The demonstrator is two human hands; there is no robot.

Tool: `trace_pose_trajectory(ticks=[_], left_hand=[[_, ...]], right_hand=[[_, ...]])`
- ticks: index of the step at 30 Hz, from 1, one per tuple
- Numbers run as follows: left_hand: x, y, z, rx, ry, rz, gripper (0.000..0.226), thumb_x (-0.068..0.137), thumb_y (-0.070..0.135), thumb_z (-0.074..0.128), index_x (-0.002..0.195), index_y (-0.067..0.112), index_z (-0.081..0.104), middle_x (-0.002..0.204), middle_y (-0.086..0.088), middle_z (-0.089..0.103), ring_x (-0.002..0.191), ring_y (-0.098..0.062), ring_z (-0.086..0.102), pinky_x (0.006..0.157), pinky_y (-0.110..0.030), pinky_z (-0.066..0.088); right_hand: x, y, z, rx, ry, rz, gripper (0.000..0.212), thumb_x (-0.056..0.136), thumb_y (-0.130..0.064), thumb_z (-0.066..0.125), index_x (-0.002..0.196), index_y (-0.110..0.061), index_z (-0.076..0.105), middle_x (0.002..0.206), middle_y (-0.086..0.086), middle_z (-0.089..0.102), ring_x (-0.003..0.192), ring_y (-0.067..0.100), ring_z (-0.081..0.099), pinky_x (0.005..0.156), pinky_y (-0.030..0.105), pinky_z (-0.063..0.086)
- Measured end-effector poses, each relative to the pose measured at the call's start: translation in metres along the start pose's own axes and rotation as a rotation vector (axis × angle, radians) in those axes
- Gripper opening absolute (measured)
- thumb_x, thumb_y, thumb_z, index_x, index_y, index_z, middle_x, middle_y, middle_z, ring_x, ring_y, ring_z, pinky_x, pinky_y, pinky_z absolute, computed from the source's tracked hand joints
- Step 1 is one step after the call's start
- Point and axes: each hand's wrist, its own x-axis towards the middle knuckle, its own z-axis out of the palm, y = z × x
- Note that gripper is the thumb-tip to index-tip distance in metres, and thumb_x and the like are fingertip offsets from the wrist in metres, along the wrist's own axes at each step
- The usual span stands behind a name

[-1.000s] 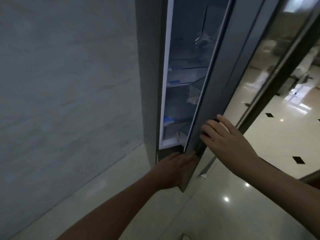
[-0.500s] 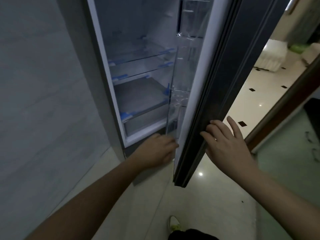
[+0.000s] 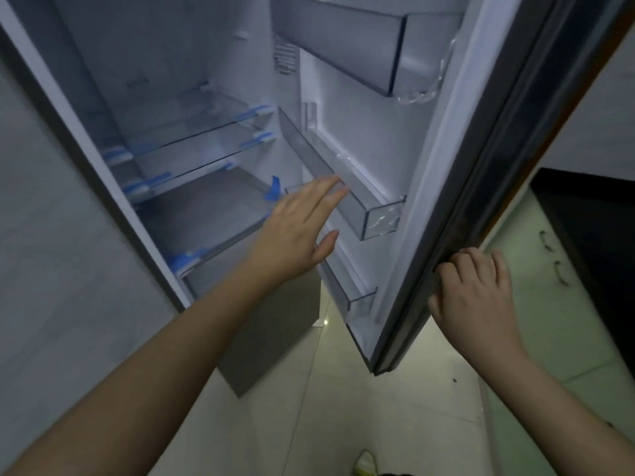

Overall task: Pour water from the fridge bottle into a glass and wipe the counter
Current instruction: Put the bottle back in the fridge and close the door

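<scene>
Two hands are at the tall grey fridge: the right hand (image 3: 476, 297) grips the dark edge of the open fridge door (image 3: 481, 187), fingers curled round it, while the left hand (image 3: 295, 228), released and flat-fingered, reaches toward the clear plastic door bin (image 3: 343, 187). Half a second ago the door stood narrower and the left hand sat low at its bottom corner — now the interior is fully exposed. Glass shelves (image 3: 192, 132) with blue tape tabs appear bare; no water bottle is visible anywhere, so retrieval has not begun. No brand, label or legible writing is seen.
</scene>
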Motion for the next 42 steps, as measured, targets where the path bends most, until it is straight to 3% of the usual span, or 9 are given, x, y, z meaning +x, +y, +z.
trace_pose_trajectory(ticks=[6,10,13,19,24,27,32,36,42], left_hand=[[0.059,0.008,0.047,-0.001,-0.153,0.081,0.069,0.092,0.032,0.052,0.153,0.013,0.028,0.159,-0.009,0.028,0.147,-0.026,0.026,0.114,-0.048,0.031],[0.094,0.02,0.071,0.017,-0.149,0.13,0.069,0.089,0.025,0.056,0.152,0.019,0.029,0.154,-0.006,0.038,0.144,-0.025,0.031,0.114,-0.045,0.025],[0.117,0.031,0.086,0.025,-0.125,0.133,0.068,0.086,0.018,0.059,0.15,0.02,0.035,0.148,-0.004,0.045,0.139,-0.024,0.037,0.114,-0.044,0.024],[0.156,0.05,0.116,0.004,-0.119,0.127,0.068,0.086,0.022,0.063,0.149,0.018,0.037,0.146,-0.004,0.049,0.135,-0.024,0.042,0.113,-0.043,0.03],[0.174,0.038,0.138,0.016,-0.121,0.146,0.075,0.09,0.03,0.06,0.154,0.018,0.022,0.158,-0.003,0.031,0.144,-0.02,0.03,0.117,-0.04,0.021],[0.185,0.019,0.143,0.041,-0.11,0.033,0.074,0.094,0.035,0.049,0.156,0.019,0.013,0.162,-0.003,0.019,0.149,-0.017,0.018,0.121,-0.04,0.012],[0.201,-0.015,0.155,0.097,-0.154,-0.134,0.073,0.091,0.037,0.045,0.154,0.011,0.021,0.156,-0.012,0.033,0.143,-0.026,0.029,0.118,-0.043,0.021],[0.211,-0.025,0.166,0.089,-0.178,-0.085,0.069,0.092,0.033,0.053,0.151,0.009,0.029,0.15,-0.013,0.041,0.14,-0.028,0.035,0.119,-0.044,0.021],[0.221,-0.027,0.177,0.034,-0.179,-0.053,0.08,0.087,0.028,0.068,0.152,0.008,0.026,0.149,-0.016,0.041,0.139,-0.032,0.037,0.12,-0.044,0.018]], right_hand=[[0.017,0.057,0.015,0.02,-0.031,0.118,0.037,0.081,-0.025,0.044,0.097,-0.002,0.068,0.104,0.016,0.063,0.114,0.036,0.054,0.109,0.051,0.027],[0.041,0.076,-0.002,0.163,0.202,0.145,0.025,0.087,-0.014,0.053,0.102,-0.005,0.07,0.105,0.014,0.063,0.099,0.032,0.056,0.097,0.048,0.039],[0.061,0.077,-0.016,0.29,0.329,0.07,0.034,0.086,-0.013,0.057,0.118,-0.004,0.064,0.116,0.014,0.061,0.109,0.029,0.053,0.101,0.042,0.036],[0.104,0.092,0.02,0.21,0.091,0.047,0.061,0.09,-0.035,0.04,0.144,-0.007,0.038,0.146,0.014,0.046,0.135,0.032,0.044,0.109,0.051,0.037],[0.128,0.113,0.051,0.179,0.062,0.054,0.073,0.075,-0.02,0.077,0.139,-0.001,0.046,0.142,0.021,0.049,0.132,0.04,0.046,0.106,0.055,0.037],[0.142,0.13,0.06,0.205,0.041,0.089,0.074,0.075,-0.02,0.078,0.14,-0.003,0.046,0.142,0.019,0.049,0.134,0.039,0.043,0.107,0.055,0.035],[0.167,0.154,0.071,0.24,-0.037,0.14,0.072,0.087,-0.023,0.065,0.149,-0.01,0.032,0.155,0.013,0.034,0.146,0.032,0.023,0.118,0.047,0.02],[0.185,0.163,0.072,0.21,-0.082,0.174,0.072,0.092,-0.03,0.057,0.152,-0.014,0.022,0.159,0.009,0.023,0.149,0.027,0.012,0.117,0.037,0.004],[0.204,0.165,0.066,0.088,-0.145,0.241,0.075,0.09,-0.025,0.056,0.152,-0.011,0.017,0.159,0.01,0.021,0.148,0.028,0.012,0.119,0.036,0.01]])
